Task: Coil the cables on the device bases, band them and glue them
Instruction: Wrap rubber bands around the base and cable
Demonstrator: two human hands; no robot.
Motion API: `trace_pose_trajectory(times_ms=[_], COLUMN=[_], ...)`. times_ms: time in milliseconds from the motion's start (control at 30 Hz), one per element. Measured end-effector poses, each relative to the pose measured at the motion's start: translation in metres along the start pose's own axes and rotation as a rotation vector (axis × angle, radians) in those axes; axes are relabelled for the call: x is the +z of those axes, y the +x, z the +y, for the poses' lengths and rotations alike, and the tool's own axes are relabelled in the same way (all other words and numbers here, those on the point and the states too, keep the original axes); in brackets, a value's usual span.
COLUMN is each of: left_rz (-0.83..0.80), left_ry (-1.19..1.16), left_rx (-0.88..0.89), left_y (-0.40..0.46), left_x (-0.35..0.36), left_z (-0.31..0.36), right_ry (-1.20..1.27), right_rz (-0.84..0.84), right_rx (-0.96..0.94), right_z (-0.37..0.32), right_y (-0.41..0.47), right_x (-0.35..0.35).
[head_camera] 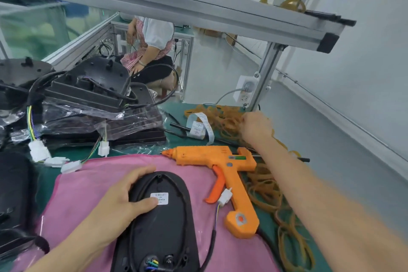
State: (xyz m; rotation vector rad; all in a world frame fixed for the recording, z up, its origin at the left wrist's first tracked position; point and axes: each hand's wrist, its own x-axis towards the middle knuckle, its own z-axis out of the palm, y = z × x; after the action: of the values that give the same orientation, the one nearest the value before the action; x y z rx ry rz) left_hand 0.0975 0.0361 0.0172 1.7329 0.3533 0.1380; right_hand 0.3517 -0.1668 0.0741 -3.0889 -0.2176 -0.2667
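left hand [123,200] on device base [161,223], right hand [256,127] in rubber bands [223,120]

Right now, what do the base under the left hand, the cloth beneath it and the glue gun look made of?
Base: probably matte black moulded plastic, with screw holes. Cloth: soft pink fabric, slightly creased. Glue gun: glossy orange hard plastic, by its moulded seams.

Stacked black device bases [92,104] wall off our far left. An orange glue gun [223,174] lies across the middle, rubber bands [223,120] crowding the far right; we find open room only on the near pink cloth [92,174].
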Motion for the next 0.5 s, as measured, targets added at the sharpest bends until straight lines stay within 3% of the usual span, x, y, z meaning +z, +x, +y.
trace_pose_trajectory(times_ms=[167, 500], left_rz=[-0.009, -0.027], left_ry=[0.047, 0.0], left_rx=[0.021, 0.001], left_y=[0.001, 0.004], left_x=[-0.001, -0.004], left_z=[-0.006, -0.009], right_ry=[-0.018, -0.089], right_rz=[-0.143, 0.078], right_rx=[0.131, -0.021], right_z=[0.012, 0.002], right_y=[0.029, 0.016], right_x=[0.031, 0.036])
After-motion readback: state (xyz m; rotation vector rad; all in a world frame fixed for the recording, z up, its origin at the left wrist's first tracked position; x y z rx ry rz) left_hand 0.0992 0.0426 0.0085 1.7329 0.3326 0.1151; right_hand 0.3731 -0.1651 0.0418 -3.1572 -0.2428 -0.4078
